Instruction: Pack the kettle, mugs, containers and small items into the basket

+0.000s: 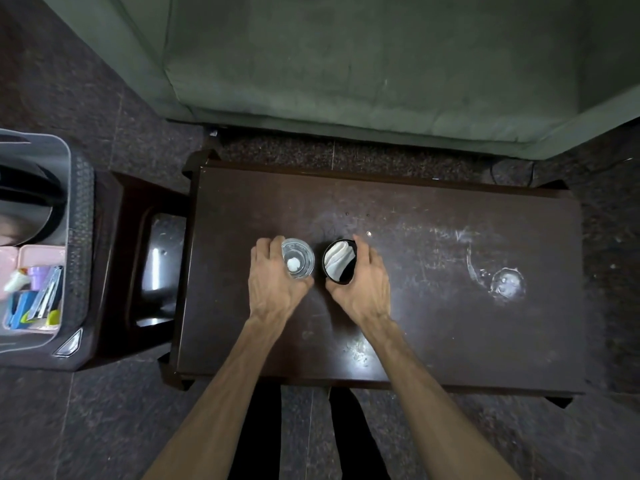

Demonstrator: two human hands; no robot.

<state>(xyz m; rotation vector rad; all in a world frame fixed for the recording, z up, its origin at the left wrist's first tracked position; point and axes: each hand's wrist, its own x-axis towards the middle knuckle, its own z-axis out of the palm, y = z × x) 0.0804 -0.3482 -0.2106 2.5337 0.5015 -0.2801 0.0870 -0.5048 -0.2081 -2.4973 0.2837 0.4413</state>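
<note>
dark table [433, 271]: l hand [273, 278] grips glass [298, 263], r hand [363, 285] grips black cup [339, 261].

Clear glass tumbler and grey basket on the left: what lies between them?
In the head view, between the clear glass tumbler and the grey plastic basket: bare dark wooden tabletop, then a dark stool with a shiny seat.

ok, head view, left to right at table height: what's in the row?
Grey basket → stool → left hand → clear glass → black cup → right hand → water ring on the table.
</note>
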